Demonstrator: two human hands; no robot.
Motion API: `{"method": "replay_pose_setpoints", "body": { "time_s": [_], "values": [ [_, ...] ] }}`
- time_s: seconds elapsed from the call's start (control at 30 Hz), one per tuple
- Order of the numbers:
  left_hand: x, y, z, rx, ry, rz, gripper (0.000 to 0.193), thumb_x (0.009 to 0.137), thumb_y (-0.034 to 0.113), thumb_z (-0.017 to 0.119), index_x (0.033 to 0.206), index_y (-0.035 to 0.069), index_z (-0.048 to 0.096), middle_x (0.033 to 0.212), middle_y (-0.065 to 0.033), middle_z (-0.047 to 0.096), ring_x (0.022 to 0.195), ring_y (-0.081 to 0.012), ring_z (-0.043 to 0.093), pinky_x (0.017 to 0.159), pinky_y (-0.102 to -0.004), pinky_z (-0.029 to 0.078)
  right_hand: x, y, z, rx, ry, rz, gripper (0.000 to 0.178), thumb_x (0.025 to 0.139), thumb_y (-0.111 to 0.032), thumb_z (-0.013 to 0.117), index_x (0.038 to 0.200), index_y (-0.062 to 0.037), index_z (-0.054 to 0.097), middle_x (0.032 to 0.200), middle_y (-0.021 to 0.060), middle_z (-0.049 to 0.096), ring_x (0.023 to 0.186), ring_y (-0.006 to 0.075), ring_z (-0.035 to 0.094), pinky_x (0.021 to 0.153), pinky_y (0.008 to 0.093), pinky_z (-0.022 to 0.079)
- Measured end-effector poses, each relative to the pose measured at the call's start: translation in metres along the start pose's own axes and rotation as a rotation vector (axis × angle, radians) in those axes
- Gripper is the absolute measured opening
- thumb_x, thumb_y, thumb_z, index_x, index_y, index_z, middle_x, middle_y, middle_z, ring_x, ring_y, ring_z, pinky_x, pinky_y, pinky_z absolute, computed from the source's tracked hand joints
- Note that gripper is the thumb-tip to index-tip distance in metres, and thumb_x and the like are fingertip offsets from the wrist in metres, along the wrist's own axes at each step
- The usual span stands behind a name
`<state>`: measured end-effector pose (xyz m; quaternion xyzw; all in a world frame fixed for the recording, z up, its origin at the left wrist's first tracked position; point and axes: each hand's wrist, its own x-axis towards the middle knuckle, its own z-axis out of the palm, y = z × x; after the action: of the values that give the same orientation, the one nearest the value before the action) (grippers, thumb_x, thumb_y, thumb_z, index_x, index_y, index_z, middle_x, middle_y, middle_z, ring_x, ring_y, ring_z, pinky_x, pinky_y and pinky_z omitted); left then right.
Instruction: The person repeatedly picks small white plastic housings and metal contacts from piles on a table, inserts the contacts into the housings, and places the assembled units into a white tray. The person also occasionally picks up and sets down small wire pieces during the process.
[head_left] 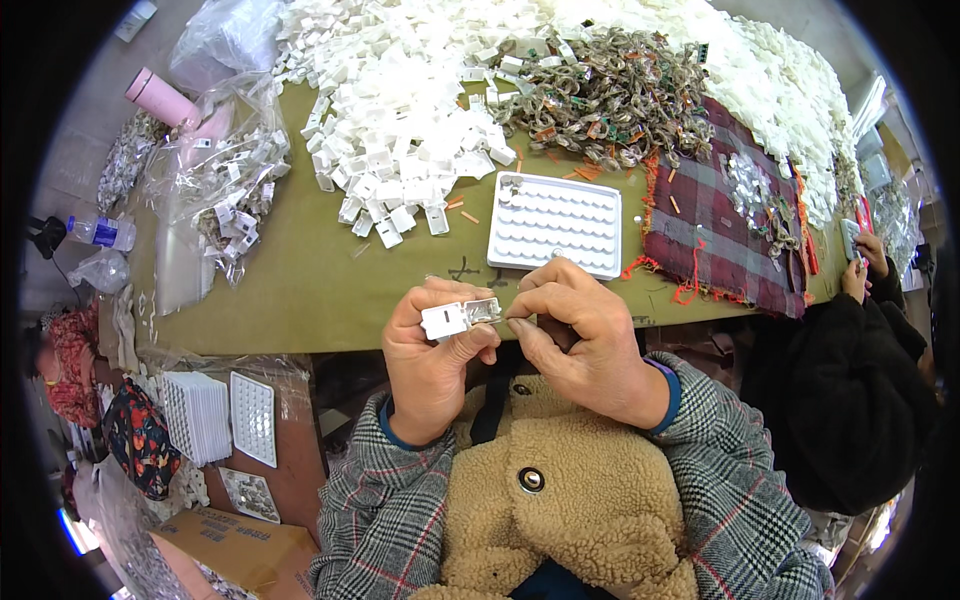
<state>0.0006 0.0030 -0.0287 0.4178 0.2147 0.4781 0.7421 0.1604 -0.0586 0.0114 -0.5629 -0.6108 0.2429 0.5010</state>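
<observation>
My left hand (425,375) grips a small white plastic case (445,321) between thumb and fingers, above the near edge of the table. The case lies opened out, and its right half looks hollow with something shiny inside. My right hand (600,350) is pinched at the right end of the case, thumb against forefinger. Whatever sits in that pinch is too small to make out. Just beyond my hands lies a white tray (556,240) with rows of scalloped pockets; a few small pieces rest in its far left corner.
White plastic cases (385,150) are heaped at the back, beside a pile of brown wire bundles (620,95). A plaid cloth (700,215) lies right of the tray. Plastic bags (225,180) and a pink bottle (160,97) stand left. Another person's hands (865,262) work far right.
</observation>
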Motion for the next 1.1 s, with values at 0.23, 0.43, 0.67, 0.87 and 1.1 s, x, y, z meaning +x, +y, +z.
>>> {"method": "replay_pose_setpoints", "body": {
  "time_s": [0.23, 0.43, 0.67, 0.87, 1.1],
  "values": [
    [-0.004, 0.000, -0.001, 0.092, -0.058, 0.082, 0.020, 0.084, -0.001, 0.075, 0.097, -0.002, 0.059, 0.102, -0.0142, 0.064, 0.074, -0.0137, 0.066, 0.060, -0.0244, 0.059, -0.001, 0.007, 0.001, 0.069, -0.020, 0.035, 0.007, 0.081, 0.002, 0.067, 0.087, 0.0011, 0.063, 0.086, 0.0040, 0.059, 0.056, 0.0051, 0.044, 0.050, 0.0228, 0.036],
    [-0.006, -0.003, -0.003, -0.309, -0.086, -0.178, 0.025, 0.095, 0.009, 0.066, 0.116, -0.003, 0.060, 0.104, -0.0191, 0.068, 0.072, -0.0167, 0.068, 0.056, -0.0243, 0.058, -0.003, 0.004, -0.006, 0.585, -0.226, 0.680, 0.008, 0.089, -0.004, 0.064, 0.093, 0.0028, 0.063, 0.078, 0.0012, 0.060, 0.063, 0.0050, 0.051, 0.054, 0.0234, 0.041],
    [-0.007, -0.006, -0.006, -0.206, 0.011, -0.341, 0.022, 0.097, 0.007, 0.062, 0.116, -0.005, 0.061, 0.096, -0.0153, 0.071, 0.079, -0.0191, 0.072, 0.064, -0.0270, 0.062, -0.001, 0.002, -0.004, -0.033, -0.022, -0.077, 0.012, 0.082, 0.005, 0.065, 0.094, 0.0022, 0.064, 0.098, 0.0160, 0.060, 0.087, 0.0316, 0.060, 0.076, 0.0371, 0.050],
    [-0.007, -0.009, -0.002, -0.069, 0.077, -0.388, 0.018, 0.096, 0.003, 0.063, 0.111, -0.006, 0.064, 0.092, -0.0130, 0.071, 0.077, -0.0169, 0.071, 0.069, -0.0270, 0.062, 0.000, 0.015, 0.009, -0.106, -0.041, -0.145, 0.020, 0.076, 0.008, 0.066, 0.096, 0.0037, 0.065, 0.095, 0.0163, 0.059, 0.084, 0.0315, 0.061, 0.071, 0.0368, 0.052],
    [0.007, -0.002, -0.006, -0.165, 0.092, -0.487, 0.024, 0.100, 0.008, 0.056, 0.120, -0.006, 0.059, 0.098, -0.0160, 0.069, 0.078, -0.0154, 0.069, 0.069, -0.0278, 0.062, 0.033, 0.022, -0.019, 0.008, -0.130, 0.112, 0.012, 0.081, 0.005, 0.070, 0.092, 0.0027, 0.071, 0.089, 0.0126, 0.069, 0.079, 0.0228, 0.068, 0.069, 0.0303, 0.053]
  ]
}}
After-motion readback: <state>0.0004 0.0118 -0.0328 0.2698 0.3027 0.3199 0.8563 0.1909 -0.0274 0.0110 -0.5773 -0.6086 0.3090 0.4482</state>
